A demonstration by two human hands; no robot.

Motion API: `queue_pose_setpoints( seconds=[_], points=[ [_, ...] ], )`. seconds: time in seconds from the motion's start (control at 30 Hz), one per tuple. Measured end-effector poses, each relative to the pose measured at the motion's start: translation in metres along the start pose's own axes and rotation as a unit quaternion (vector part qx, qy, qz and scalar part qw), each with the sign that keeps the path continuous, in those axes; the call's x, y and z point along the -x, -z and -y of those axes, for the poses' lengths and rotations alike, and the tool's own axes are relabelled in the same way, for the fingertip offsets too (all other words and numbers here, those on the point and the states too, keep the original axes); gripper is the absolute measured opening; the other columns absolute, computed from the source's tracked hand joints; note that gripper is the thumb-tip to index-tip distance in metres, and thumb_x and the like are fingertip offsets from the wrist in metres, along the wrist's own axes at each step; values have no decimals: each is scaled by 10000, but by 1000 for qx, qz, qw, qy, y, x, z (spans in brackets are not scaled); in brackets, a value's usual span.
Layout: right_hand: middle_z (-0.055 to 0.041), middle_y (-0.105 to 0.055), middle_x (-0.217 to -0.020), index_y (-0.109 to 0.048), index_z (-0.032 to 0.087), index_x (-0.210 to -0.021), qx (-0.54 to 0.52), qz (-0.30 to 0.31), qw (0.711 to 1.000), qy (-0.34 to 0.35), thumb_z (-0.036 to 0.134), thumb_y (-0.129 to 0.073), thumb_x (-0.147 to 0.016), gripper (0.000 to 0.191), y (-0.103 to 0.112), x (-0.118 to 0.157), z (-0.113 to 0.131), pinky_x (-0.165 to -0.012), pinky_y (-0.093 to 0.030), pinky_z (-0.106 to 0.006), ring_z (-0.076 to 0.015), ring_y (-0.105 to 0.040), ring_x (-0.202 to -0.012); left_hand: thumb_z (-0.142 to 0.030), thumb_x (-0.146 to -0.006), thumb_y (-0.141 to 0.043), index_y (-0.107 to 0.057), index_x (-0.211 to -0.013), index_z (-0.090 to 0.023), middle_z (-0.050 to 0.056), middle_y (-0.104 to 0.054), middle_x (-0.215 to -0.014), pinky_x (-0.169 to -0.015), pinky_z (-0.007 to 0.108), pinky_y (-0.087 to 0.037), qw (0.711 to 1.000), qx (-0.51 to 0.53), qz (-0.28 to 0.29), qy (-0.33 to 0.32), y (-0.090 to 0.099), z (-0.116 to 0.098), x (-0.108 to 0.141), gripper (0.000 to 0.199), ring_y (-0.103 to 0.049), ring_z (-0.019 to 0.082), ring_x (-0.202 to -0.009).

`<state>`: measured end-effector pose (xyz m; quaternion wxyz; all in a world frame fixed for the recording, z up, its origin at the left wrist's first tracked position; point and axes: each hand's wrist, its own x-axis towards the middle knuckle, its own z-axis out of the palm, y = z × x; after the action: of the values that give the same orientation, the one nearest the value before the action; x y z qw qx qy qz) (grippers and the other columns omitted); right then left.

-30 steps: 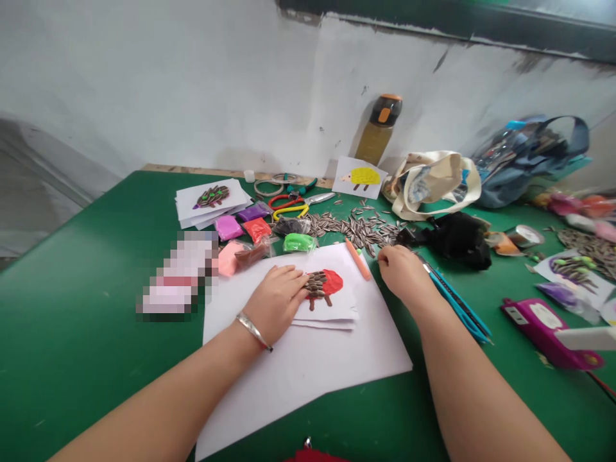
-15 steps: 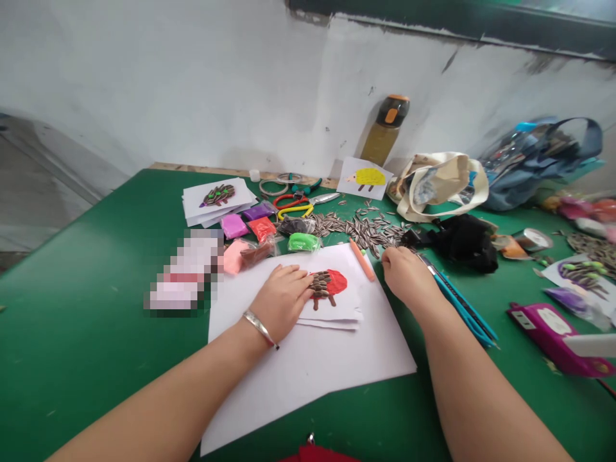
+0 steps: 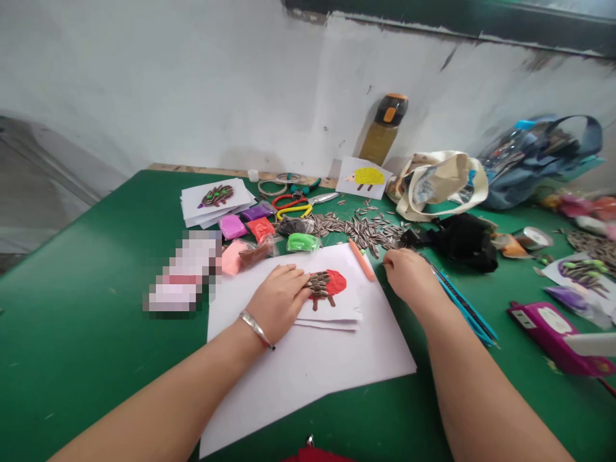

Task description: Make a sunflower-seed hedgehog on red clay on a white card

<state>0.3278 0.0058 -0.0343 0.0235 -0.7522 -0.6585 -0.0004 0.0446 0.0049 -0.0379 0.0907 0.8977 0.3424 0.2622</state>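
Observation:
My left hand [image 3: 278, 300] lies flat with fingers stretched over the left part of a small white card [image 3: 339, 313]. That card bears a red clay shape [image 3: 337, 282] with brown legs, its left part covered in rows of striped sunflower seeds [image 3: 319, 287]. Under the card is a large white sheet [image 3: 308, 385]. My right hand [image 3: 407, 273] rests at the near edge of a loose pile of sunflower seeds [image 3: 370, 232], its fingers curled together; whatever is between the fingertips is hidden. An orange stick-like tool [image 3: 360, 260] lies between the hands.
Packets of coloured clay [image 3: 303, 242], scissors [image 3: 321, 199] and a stack of cards [image 3: 192, 215] lie behind my left hand. Blue-handled tools [image 3: 464, 308] and a black pouch [image 3: 464, 242] are at right. A bottle [image 3: 382, 131] and cloth bag [image 3: 443, 186] stand by the wall.
Both hands stay almost where they were. The whole view has shifted very slightly; nothing is visibly picked up or let go.

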Motion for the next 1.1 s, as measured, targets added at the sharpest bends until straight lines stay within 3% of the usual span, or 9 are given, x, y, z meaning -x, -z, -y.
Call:
queue_pose_setpoints(
  seconds=[0.27, 0.47, 0.57, 0.7, 0.9, 1.1],
  points=[
    [-74, -566, -773, -521, 188, -716, -20, 30, 999, -12, 153, -452, -763, 91, 2, 2, 2, -610, -317, -268, -194, -534, -759, -181, -928, -430, -633, -1024, -142, 79, -686, -993, -951, 432, -455, 1000, 12, 6, 4, 2, -2, 0, 227, -608, 220, -968],
    [-83, -597, -755, -530, 182, -808, -28, 20, 999, -24, 126, -385, -804, 156, 6, 5, 6, -571, -291, -285, -199, -531, -682, -181, -918, -444, -643, -1003, -143, 81, -689, -989, -933, 446, -464, 1000, 22, 2, 7, 4, -4, -1, 220, -598, 233, -981],
    [-49, -618, -733, -554, 197, -873, -114, -37, 991, -60, 176, -427, -812, 142, 15, 4, 9, -575, -321, -277, -186, -539, -653, -188, -921, -442, -632, -1050, -138, 86, -688, -1013, -937, 465, -467, 1000, 23, -11, 5, 2, -2, 0, 235, -593, 244, -1014],
    [5, -628, -687, -605, 223, -914, -295, -85, 949, -66, 249, -497, -808, 154, 26, 6, 21, -627, -401, -265, -155, -575, -636, -184, -914, -464, -620, -1098, -122, 103, -682, -1077, -954, 503, -460, 999, 20, -38, 2, -3, 1, 4, 249, -570, 271, -1093],
    [11, -648, -725, -649, 215, -937, -433, 38, 900, 28, 263, -521, -798, 195, 26, 21, 50, -644, -461, -273, -142, -607, -648, -171, -905, -477, -617, -1120, -119, 116, -680, -1093, -949, 547, -454, 999, 28, -41, 0, -4, -1, 5, 262, -555, 289, -1123],
    [41, -582, -593, -639, 225, -835, -421, 89, 901, 60, 251, -491, -812, 152, 27, 29, 57, -625, -446, -271, -131, -571, -591, -171, -899, -489, -629, -1117, -127, 107, -687, -1077, -939, 497, -479, 999, 26, -44, -13, -3, -1, 2, 263, -576, 270, -1095]
  ],
)
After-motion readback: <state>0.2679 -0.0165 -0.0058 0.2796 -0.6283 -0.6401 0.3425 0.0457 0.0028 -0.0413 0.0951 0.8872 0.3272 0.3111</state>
